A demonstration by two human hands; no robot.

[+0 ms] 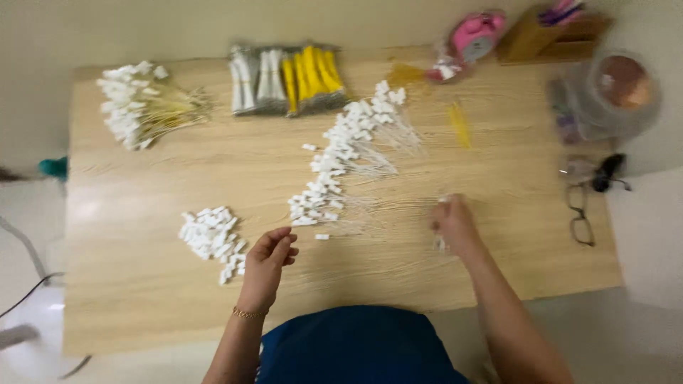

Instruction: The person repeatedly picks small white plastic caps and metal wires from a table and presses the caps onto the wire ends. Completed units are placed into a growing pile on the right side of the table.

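My left hand (270,257) hovers over the wooden table (142,284), fingers loosely curled, nothing clearly in it. It is just right of a small pile of loose white tags (210,240). My right hand (452,225) is blurred and pinches thin white strings that trail toward a long row of white tags with strings (340,160) across the table's middle.
A heap of white tags on yellowish strings (139,107) lies at the far left. Bagged bundles of white and yellow ties (286,78) sit at the back. A yellow tie (459,124), eyeglasses (580,213), a clear jar (612,92), a pink object (473,35) and a wooden holder (548,35) stand on the right.
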